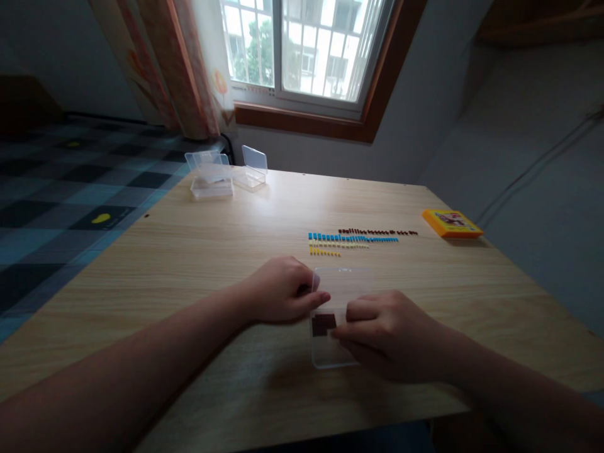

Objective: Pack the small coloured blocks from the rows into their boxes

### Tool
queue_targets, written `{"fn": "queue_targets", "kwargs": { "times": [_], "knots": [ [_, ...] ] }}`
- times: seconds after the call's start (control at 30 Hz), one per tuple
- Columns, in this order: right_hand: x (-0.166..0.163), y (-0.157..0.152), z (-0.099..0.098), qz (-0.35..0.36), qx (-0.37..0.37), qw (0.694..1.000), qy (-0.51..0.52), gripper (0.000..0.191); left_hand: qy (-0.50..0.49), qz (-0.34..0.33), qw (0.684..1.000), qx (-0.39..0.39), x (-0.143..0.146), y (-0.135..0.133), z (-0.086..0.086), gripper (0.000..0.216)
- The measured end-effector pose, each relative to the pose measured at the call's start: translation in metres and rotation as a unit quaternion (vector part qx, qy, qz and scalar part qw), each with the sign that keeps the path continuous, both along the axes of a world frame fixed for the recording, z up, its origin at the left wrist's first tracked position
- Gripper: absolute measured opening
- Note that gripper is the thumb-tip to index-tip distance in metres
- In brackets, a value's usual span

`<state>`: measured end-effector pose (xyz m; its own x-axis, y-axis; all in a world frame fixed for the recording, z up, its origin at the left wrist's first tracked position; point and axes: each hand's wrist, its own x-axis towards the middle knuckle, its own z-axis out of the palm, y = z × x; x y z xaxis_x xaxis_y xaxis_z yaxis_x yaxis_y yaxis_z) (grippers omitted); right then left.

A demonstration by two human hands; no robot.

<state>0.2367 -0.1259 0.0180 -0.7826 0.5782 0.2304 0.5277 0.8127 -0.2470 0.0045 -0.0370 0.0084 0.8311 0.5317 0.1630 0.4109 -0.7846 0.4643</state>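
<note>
A clear plastic box [325, 360] with its lid raised lies near the front of the table. My left hand [287, 289] is closed on the box's left side, its thumb stretched across the lid. Inside the box sits a flat dark brown block piece [323, 325] with a notched lower right corner. At that corner are the fingertips of my right hand [384, 333], pressed together; anything small between them is hidden. Beyond the hands run rows of tiny bricks: yellow [324, 253], cream [340, 245], blue [352, 238] and dark brown [377, 232].
Open clear boxes, one larger [212, 187] and one smaller [255, 182], stand at the table's far left. A yellow-orange package [453, 224] lies by the right edge. A bed with a checked cover [94, 182] adjoins the left side; a window [311, 50] is behind.
</note>
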Motion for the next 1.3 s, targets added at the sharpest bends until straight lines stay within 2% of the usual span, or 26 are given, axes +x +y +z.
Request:
{"fn": "queue_targets", "kwargs": {
  "times": [0.13,0.23,0.37,0.5,0.57,0.63,0.77,0.9,1.07,1.3],
  "knots": [
    [0.005,-0.001,0.005,0.017,0.046,0.995,0.083,0.019,0.006,-0.002,1.0,-0.008,-0.001,0.001,0.0,0.043],
    [0.012,0.002,0.008,0.005,0.106,0.977,0.186,0.014,0.006,0.006,1.0,-0.017,-0.001,0.002,0.0,0.045],
    [0.024,0.015,0.009,-0.08,0.159,0.936,0.303,0.017,-0.022,0.039,0.999,-0.025,-0.002,0.005,-0.003,0.047],
    [0.04,0.042,0.01,-0.19,0.206,0.894,0.348,0.016,-0.038,0.053,0.997,-0.034,-0.005,0.01,-0.006,0.048],
    [0.048,0.062,0.011,-0.245,0.188,0.896,0.318,0.015,-0.047,0.046,0.997,-0.04,-0.006,0.012,-0.006,0.05],
    [0.056,0.084,0.012,-0.281,0.136,0.914,0.26,0.017,-0.062,0.038,0.996,-0.047,-0.006,0.012,-0.006,0.052],
    [0.061,0.131,0.006,-0.287,0.084,0.938,0.176,0.009,-0.082,0.035,0.994,-0.058,-0.007,0.012,-0.004,0.056],
    [0.055,0.165,-0.008,-0.293,0.038,0.949,0.111,0.006,-0.098,0.034,0.992,-0.073,-0.008,0.012,-0.005,0.062],
    [0.044,0.183,-0.014,-0.297,-0.007,0.953,0.059,0.011,-0.097,0.031,0.992,-0.073,-0.01,0.013,-0.007,0.063],
    [0.039,0.183,-0.01,-0.302,-0.033,0.953,0.011,0.017,-0.097,0.026,0.993,-0.064,-0.008,0.011,-0.006,0.058]
  ]
}}
